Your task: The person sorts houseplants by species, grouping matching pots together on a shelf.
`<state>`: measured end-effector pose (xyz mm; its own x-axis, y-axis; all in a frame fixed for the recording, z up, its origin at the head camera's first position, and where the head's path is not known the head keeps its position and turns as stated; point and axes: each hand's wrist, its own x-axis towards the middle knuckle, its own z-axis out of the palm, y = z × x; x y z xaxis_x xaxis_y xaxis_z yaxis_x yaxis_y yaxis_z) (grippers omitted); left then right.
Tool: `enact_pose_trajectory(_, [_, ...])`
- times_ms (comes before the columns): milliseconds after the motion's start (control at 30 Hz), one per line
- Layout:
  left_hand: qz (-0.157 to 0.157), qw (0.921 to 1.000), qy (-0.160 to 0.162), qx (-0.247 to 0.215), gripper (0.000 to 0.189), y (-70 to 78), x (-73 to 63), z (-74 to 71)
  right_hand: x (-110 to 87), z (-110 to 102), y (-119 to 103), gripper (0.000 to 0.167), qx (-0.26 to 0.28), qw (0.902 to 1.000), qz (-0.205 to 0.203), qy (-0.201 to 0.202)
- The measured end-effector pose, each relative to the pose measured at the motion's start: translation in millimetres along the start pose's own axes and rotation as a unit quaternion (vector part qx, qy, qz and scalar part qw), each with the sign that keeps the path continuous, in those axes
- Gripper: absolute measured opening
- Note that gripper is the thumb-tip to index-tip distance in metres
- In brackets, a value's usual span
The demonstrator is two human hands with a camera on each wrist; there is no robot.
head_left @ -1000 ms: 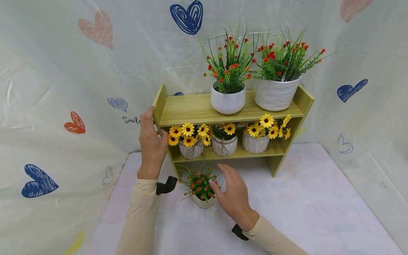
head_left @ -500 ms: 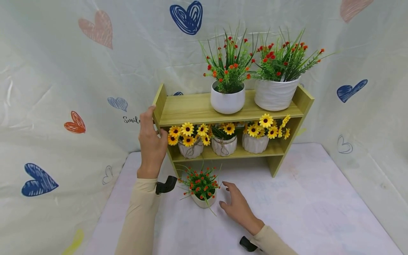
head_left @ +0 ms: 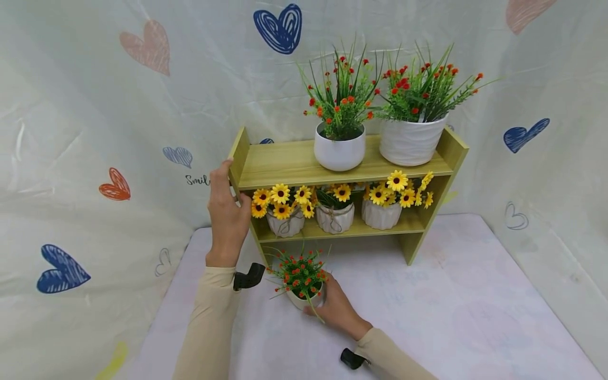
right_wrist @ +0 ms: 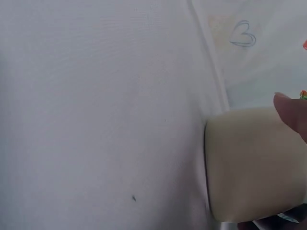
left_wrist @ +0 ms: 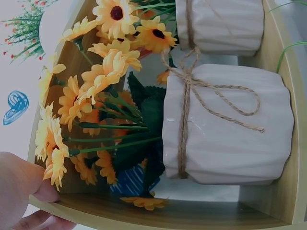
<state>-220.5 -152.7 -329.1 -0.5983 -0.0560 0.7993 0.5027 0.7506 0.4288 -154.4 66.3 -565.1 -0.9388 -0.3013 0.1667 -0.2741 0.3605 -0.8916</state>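
My left hand (head_left: 229, 216) grips the left side panel of a two-tier wooden shelf (head_left: 280, 158), thumb inside the front edge and fingers outside. In the left wrist view its fingertips (left_wrist: 45, 191) lie at the panel beside a ribbed white pot (left_wrist: 230, 124) tied with twine, holding yellow flowers (left_wrist: 103, 72). On the table before the shelf stands a small potted plant (head_left: 300, 274) with red flowers. My right hand (head_left: 339, 309) holds its pot from the right, thumb in front. In the right wrist view the cream pot (right_wrist: 254, 165) sits between thumb and fingers; most of the hand is cut off.
On the top tier stand a round white pot (head_left: 340, 153) and a wider white pot (head_left: 412, 141), both with red-flowered grass. The lower tier holds pots of yellow flowers (head_left: 381, 211). A heart-printed curtain (head_left: 95, 105) hangs behind the pale table (head_left: 475, 306).
My right hand drew back rightward from the red-flowered plant, then came in low and took hold of its pot. The left hand stays on the shelf.
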Motion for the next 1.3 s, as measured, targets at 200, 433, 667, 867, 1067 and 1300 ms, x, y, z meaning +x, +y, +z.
enact_pose_trajectory(200, [0.003,1.0000,0.004,-0.001,0.067,-1.4,1.3,1.4,14.9,4,2,0.095,0.024,0.9993,-0.028,-0.002])
enact_pose_trajectory(433, [0.008,1.0000,0.005,-0.002,0.067,-1.2,1.4,2.0,16.7,6,1,0.094,0.013,0.9996,-0.022,0.011])
enact_pose_trajectory(667, [0.007,1.0000,0.002,0.000,0.066,0.0,1.0,0.9,2.3,0,-1,0.096,-0.006,0.9996,0.010,0.027])
enact_pose_trajectory(867, [0.007,1.0000,0.001,0.006,0.066,-1.0,0.2,0.2,-20.7,-14,-3,0.096,-0.007,0.9991,0.028,0.032])
enact_pose_trajectory(1067, [0.000,1.0000,0.004,0.006,0.068,-1.7,0.3,-0.2,-47.4,-35,-18,0.094,-0.004,0.9980,0.051,0.035])
enact_pose_trajectory(1300, [0.001,1.0000,0.004,0.004,0.068,-0.8,-0.3,-0.6,-73.1,-59,-38,0.096,-0.010,0.9968,0.073,0.031])
